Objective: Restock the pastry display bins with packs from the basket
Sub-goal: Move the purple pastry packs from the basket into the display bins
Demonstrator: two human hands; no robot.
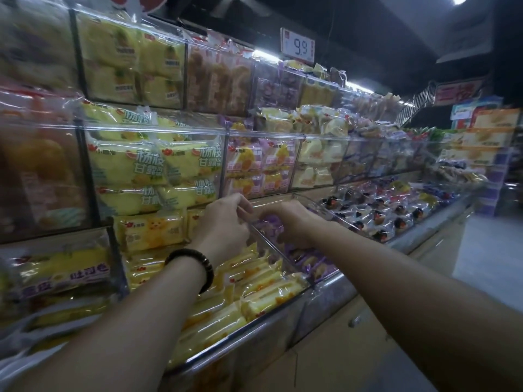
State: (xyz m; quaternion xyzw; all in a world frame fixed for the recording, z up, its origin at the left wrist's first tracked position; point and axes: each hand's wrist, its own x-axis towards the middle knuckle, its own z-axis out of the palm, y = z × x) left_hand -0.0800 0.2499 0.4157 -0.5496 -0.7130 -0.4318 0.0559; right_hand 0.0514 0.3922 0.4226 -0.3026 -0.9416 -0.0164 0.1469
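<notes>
Both my hands reach into the lowest row of clear plastic bins. My right hand (pixel 285 222) is curled over purple-wrapped pastry packs (pixel 311 264) in the purple bin, gripping one of them at the bin's back. My left hand (pixel 223 219), with a dark bead bracelet on the wrist, hovers at the clear divider (pixel 271 244) between the purple bin and the bin of yellow packs (pixel 254 295); its fingers are curled and pinch at the same purple wrapper. The basket is out of view.
Above are two more rows of clear bins with yellow (pixel 152 165), orange-purple (pixel 260 168) and brown (pixel 218 77) packs. To the right lies a bin of dark-topped pastries (pixel 376 216). A metal counter edge (pixel 283 315) runs below; a 9.9 price sign (pixel 297 46) stands on top.
</notes>
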